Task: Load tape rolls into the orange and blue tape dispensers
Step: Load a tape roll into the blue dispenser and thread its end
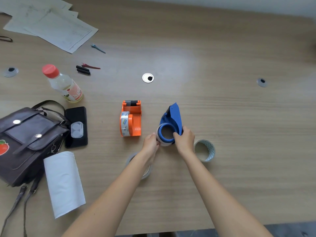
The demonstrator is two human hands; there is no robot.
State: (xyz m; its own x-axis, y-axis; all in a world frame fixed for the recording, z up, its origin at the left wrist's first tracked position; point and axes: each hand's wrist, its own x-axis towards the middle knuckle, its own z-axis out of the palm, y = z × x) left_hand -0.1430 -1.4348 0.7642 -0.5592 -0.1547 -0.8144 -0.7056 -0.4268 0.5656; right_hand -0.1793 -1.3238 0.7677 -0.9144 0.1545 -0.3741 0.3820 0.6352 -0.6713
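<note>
Head view: both hands at the blue dispenser

I see my right hand (pixel 184 140) gripping the blue dispenser (pixel 171 119) on the desk (pixel 222 108). My left hand (pixel 150 142) pinches its roll (pixel 162 142). The orange dispenser (pixel 131 118) stands just left, loaded.

A light wood-grain table (pixel 222 57) fills the view. Beyond its far edge runs a pale wall (pixel 239 4). Below its near edge lies dark floor (pixel 290 230).

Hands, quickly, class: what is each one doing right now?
Left hand: fingers pinch the tape roll on the blue dispenser.
Right hand: fingers grip the blue dispenser.
</note>
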